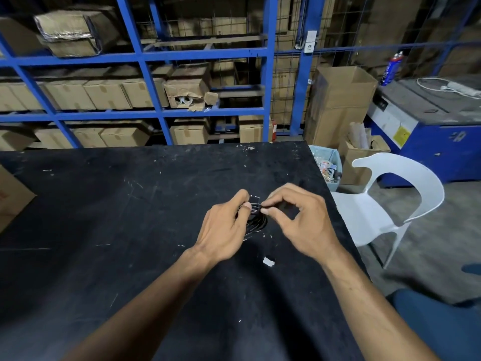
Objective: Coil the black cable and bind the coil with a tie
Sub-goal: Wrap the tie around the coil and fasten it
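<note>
Hands meet over the middle of the black table (130,204) in the head view, the only view there is. The left hand (223,230) closes thumb and fingers on the left side of the black cable (256,221), which is already gathered into a small coil of several loops held just above or on the tabletop; which of the 2 I cannot tell. The right hand (299,217) pinches thumb against forefinger at the top of the coil, its other fingers curled loosely. A thin pale piece shows between the 2 thumbs at the coil's upper edge; it may be the tie (254,198), but it is too small to be sure.

As a judgement, coiling looks done and binding is the step in hand. The cable seems thin, light and springy: loops like these tend to fan apart the moment the pinch slackens, and several strands already spread a little at the lower right of the coil. The best hold is probably across the whole bundle at 1 point, where all strands cross, so the left hand keeps them stacked while the right works the tie round that same spot. The cable's glossy jacket suggests it may slip under a light grip.

A white scrap (268,261) lies on the table nearer the person. A white chair (390,204) stands to the right, and blue racking (269,74) with cardboard boxes (109,93) fills the background.
</note>
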Action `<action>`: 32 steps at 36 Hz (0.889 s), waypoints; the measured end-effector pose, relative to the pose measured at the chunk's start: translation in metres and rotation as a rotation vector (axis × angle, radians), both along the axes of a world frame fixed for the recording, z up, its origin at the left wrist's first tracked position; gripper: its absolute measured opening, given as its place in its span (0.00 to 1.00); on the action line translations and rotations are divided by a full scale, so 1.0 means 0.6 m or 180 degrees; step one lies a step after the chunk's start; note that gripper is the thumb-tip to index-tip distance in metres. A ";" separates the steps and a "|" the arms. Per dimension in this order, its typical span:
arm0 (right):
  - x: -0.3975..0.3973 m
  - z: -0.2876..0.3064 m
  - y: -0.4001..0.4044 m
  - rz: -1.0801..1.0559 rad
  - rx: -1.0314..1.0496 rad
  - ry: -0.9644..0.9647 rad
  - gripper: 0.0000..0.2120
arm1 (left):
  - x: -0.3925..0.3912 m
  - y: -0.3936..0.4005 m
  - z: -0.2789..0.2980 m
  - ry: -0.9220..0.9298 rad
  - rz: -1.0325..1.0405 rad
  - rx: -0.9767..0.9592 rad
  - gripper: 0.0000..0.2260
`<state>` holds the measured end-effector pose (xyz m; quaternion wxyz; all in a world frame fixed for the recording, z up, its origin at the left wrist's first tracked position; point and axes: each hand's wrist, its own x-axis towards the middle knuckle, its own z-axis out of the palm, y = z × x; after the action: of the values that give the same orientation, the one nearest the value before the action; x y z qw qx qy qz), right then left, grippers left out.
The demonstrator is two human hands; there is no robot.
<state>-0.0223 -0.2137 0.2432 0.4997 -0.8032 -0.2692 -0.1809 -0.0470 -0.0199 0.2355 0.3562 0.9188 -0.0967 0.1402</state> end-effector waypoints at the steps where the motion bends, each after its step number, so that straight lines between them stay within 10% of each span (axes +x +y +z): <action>1: 0.004 0.005 -0.005 0.0108 -0.0011 0.0133 0.05 | -0.001 0.001 0.000 0.0012 -0.0054 -0.0029 0.09; 8: 0.021 0.035 -0.020 0.1022 0.0370 0.0981 0.05 | -0.001 0.009 0.016 0.0065 -0.0424 -0.0089 0.07; 32: 0.029 0.037 -0.014 0.0886 0.0286 0.1023 0.06 | 0.002 0.010 0.032 0.0253 -0.0420 -0.0050 0.13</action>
<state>-0.0049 -0.2220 0.2653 0.5917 -0.7537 -0.2860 0.0084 -0.0458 -0.0139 0.2545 0.3753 0.9124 -0.1417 0.0806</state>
